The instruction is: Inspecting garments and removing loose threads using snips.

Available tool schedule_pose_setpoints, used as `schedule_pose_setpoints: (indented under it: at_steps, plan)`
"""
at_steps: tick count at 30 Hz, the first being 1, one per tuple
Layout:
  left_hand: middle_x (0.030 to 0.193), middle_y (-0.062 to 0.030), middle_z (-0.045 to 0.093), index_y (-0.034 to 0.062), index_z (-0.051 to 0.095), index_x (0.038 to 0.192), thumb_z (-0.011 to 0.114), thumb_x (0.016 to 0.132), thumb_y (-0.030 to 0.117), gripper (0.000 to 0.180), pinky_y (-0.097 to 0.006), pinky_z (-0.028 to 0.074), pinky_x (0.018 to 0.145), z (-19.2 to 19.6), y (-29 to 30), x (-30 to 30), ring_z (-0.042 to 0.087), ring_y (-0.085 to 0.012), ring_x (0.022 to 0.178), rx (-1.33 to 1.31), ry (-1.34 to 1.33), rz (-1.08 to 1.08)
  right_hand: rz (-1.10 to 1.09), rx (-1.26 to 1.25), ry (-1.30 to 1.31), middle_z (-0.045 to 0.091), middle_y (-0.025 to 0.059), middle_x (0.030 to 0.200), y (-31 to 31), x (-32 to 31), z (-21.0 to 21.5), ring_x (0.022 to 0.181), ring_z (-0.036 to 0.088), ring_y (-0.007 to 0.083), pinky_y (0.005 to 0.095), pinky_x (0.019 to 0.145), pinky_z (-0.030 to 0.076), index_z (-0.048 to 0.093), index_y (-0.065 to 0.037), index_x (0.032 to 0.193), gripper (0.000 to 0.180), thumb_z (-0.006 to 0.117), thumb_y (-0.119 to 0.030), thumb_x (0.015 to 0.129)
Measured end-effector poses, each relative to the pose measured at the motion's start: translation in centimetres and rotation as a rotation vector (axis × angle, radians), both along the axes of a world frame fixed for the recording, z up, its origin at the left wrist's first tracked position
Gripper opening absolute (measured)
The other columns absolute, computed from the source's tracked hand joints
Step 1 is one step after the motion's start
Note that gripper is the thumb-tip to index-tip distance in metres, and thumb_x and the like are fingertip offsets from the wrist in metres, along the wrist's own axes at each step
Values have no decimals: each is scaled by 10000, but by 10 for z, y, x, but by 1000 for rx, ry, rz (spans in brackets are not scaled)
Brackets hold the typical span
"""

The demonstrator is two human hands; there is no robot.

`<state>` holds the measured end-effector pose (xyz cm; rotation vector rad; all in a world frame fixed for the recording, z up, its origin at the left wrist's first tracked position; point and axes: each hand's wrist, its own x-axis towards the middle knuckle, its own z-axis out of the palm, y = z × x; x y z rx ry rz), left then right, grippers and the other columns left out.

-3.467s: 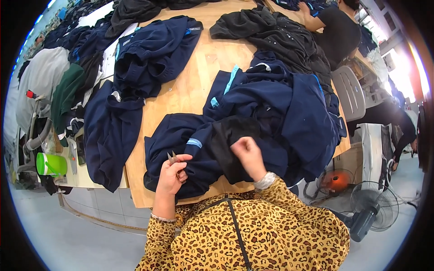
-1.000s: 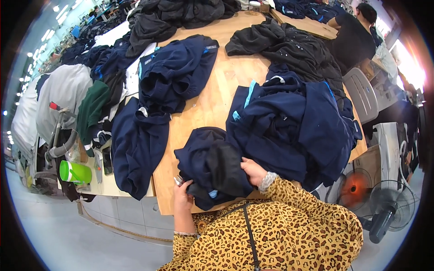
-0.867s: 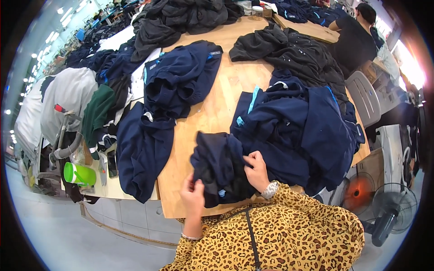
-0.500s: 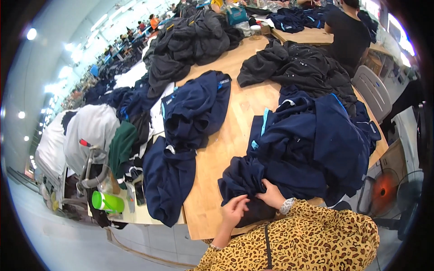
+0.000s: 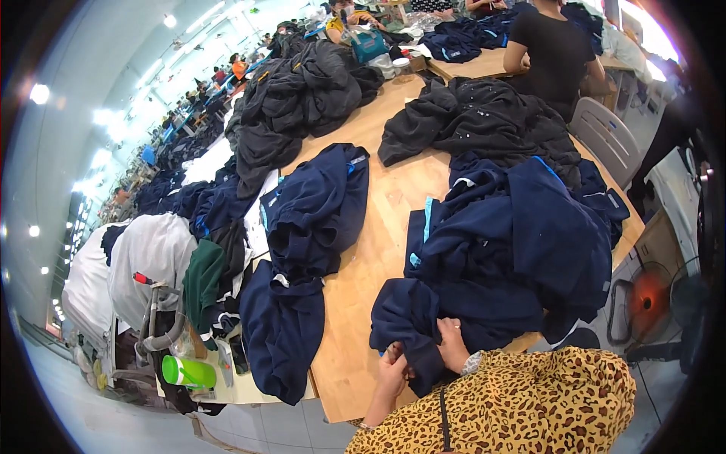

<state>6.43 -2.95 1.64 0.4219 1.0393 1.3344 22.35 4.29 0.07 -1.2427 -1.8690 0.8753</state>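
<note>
Both hands, left hand (image 5: 393,372) and right hand (image 5: 451,344), now pinch 1 dark blue garment (image 5: 412,321) together at 6 o'clock on the desk (image 5: 378,250); earlier they were apart.

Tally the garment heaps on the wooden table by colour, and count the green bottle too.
Navy heaps: 3, the one both hands grip, the long one draped over the left edge, one at the far end
Black or charcoal heaps: 2, and
Green bottle: 1
Total: 6
</note>
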Motion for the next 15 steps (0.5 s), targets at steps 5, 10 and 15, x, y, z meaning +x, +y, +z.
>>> schedule_pose_setpoints:
  at_steps: [5,10,15]
  plan:
    - [947,-60,637,19,535,1123,643,829,71,317,-255,497,536,32,-6,14,628,-150,688,90,-5,67,169,-841,575,542,139,1227,14,5,14,1203,432,275,358,998,361,496,41,1241,429,559,-182,880]
    - [882,-24,658,11,589,1069,707,755,54,338,-269,497,638,50,-11,-8,617,-136,715,86,741,3,290,-1330,918,598,92,1179,34,21,52,1075,561,218,325,965,405,568,64,1145,348,586,-154,874]
    - [691,-115,522,36,537,803,658,645,10,201,-377,447,599,93,-23,-88,534,-288,617,-207,1685,148,231,63,-65,579,125,792,69,63,88,763,584,327,391,704,488,632,-95,865,224,543,21,696]
